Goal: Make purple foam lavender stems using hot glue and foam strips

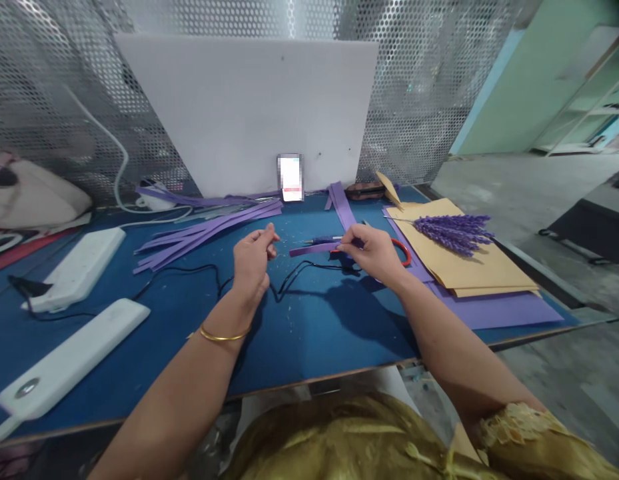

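My right hand (pixel 370 252) pinches one end of a short purple strip (pixel 314 249), whose free end points left toward my other hand. Just left of that free end, my left hand (pixel 254 260) is raised with its fingers curled together; whether something small is between the fingertips cannot be made out. Under and behind my right hand lie red-handled scissors (pixel 403 252) and a blue pen-like tool (pixel 323 240). A bundle of long purple strips (pixel 209 230) rests behind my left hand. More wide purple strips (pixel 342 208) lie behind my right hand.
Purple flower sprigs (pixel 454 232) lie on tan sheets (pixel 482 270) over purple sheets (pixel 509 310) at the right. A phone (pixel 290 178) leans on a white board (pixel 269 113). Two white power strips (pixel 74 357) and a black cable (pixel 189 269) occupy the left of the blue table (pixel 309 347).
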A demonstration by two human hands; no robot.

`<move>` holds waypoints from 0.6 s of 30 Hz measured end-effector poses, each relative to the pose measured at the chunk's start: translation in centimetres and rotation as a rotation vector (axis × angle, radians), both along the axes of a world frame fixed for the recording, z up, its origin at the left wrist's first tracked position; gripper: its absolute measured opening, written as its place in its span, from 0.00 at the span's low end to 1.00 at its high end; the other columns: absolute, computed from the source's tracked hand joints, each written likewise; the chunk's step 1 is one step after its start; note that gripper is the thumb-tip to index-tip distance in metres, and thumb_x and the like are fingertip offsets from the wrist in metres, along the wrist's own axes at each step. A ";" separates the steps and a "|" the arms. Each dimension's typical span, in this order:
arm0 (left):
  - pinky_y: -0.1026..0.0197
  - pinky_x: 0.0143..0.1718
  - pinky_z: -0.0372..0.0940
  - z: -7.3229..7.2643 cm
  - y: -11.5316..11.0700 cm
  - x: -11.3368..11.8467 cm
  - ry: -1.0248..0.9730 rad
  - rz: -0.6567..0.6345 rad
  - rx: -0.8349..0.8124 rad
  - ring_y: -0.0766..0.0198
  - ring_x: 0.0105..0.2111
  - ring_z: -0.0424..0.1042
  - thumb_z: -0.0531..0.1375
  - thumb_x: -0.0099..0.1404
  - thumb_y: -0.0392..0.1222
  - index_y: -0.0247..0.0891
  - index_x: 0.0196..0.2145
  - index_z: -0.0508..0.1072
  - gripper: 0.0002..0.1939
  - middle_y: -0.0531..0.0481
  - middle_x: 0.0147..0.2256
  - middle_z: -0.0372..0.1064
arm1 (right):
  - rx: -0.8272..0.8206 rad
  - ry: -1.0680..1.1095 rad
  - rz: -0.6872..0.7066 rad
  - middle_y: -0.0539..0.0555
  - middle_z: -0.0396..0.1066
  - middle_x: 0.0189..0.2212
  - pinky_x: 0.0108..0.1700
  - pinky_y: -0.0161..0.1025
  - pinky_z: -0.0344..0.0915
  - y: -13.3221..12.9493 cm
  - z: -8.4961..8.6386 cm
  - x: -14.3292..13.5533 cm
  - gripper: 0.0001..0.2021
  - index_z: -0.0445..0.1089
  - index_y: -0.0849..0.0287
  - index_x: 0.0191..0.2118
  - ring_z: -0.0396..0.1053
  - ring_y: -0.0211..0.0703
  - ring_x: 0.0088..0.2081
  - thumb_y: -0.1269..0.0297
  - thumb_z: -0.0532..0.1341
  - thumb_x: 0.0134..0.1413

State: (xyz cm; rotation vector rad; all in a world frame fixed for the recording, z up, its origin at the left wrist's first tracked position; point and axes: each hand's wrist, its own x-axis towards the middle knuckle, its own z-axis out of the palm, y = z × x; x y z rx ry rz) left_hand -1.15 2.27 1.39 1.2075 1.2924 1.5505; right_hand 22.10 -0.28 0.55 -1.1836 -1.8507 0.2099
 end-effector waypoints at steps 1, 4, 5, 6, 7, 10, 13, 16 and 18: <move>0.62 0.20 0.54 -0.1 0.1 -0.1 -0.003 0.001 0.007 0.70 0.15 0.54 0.61 0.58 0.65 0.41 0.17 0.63 0.27 0.57 0.14 0.52 | 0.003 0.006 -0.008 0.47 0.72 0.26 0.33 0.37 0.58 0.0 0.0 0.0 0.08 0.68 0.55 0.26 0.66 0.40 0.29 0.68 0.66 0.53; 0.60 0.20 0.53 -0.5 0.5 -0.4 0.026 0.037 0.024 0.68 0.14 0.52 0.53 0.64 0.69 0.43 0.14 0.52 0.33 0.56 0.13 0.47 | 0.020 0.010 -0.015 0.48 0.73 0.25 0.32 0.37 0.58 0.0 0.0 -0.1 0.07 0.68 0.55 0.26 0.67 0.41 0.29 0.67 0.65 0.53; 0.59 0.20 0.54 -0.7 0.7 -0.5 0.041 0.053 0.030 0.68 0.14 0.53 0.51 0.64 0.69 0.43 0.13 0.51 0.33 0.55 0.13 0.47 | 0.026 0.010 -0.013 0.48 0.73 0.26 0.33 0.38 0.58 0.0 0.0 -0.1 0.07 0.68 0.55 0.26 0.67 0.41 0.29 0.67 0.65 0.53; 0.59 0.21 0.56 -0.9 0.8 -0.6 0.059 0.073 0.038 0.67 0.15 0.55 0.51 0.65 0.68 0.43 0.13 0.51 0.33 0.55 0.13 0.49 | 0.033 0.011 -0.011 0.48 0.72 0.26 0.33 0.38 0.58 -0.1 0.0 -0.1 0.07 0.68 0.55 0.27 0.66 0.41 0.29 0.67 0.65 0.54; 0.60 0.23 0.58 -1.0 0.9 -0.7 0.078 0.098 0.049 0.67 0.16 0.58 0.51 0.66 0.66 0.43 0.13 0.54 0.32 0.54 0.13 0.52 | 0.041 0.014 -0.010 0.48 0.72 0.26 0.33 0.38 0.59 -0.1 0.0 -0.1 0.07 0.68 0.55 0.27 0.66 0.41 0.29 0.67 0.65 0.54; 0.61 0.33 0.67 -1.2 1.2 -1.0 0.163 0.228 0.129 0.64 0.28 0.71 0.60 0.63 0.56 0.40 0.25 0.71 0.18 0.50 0.25 0.69 | 0.071 0.023 0.000 0.48 0.71 0.26 0.34 0.38 0.59 -0.3 0.1 -0.2 0.08 0.68 0.55 0.27 0.66 0.41 0.30 0.68 0.65 0.55; 0.57 0.48 0.68 -0.7 0.6 -0.9 0.379 0.221 0.276 0.58 0.47 0.74 0.66 0.58 0.46 0.43 0.47 0.76 0.18 0.46 0.47 0.76 | 0.100 0.019 0.022 0.49 0.72 0.28 0.36 0.39 0.60 -0.4 0.2 -0.3 0.08 0.68 0.55 0.27 0.67 0.42 0.32 0.69 0.65 0.55; 0.49 0.59 0.61 0.0 -0.6 -0.3 0.635 -0.029 0.356 0.56 0.46 0.76 0.61 0.65 0.47 0.45 0.40 0.81 0.10 0.49 0.43 0.80 | 0.114 0.006 0.036 0.49 0.73 0.28 0.38 0.40 0.61 -0.5 0.2 -0.4 0.08 0.67 0.54 0.27 0.67 0.43 0.33 0.69 0.65 0.56; 0.44 0.64 0.51 0.2 -1.4 0.3 0.747 -0.136 0.331 0.56 0.42 0.77 0.62 0.65 0.48 0.46 0.33 0.81 0.09 0.52 0.37 0.81 | 0.127 -0.010 0.041 0.49 0.73 0.28 0.39 0.41 0.61 -0.5 0.3 -0.4 0.09 0.67 0.54 0.27 0.67 0.43 0.33 0.69 0.65 0.57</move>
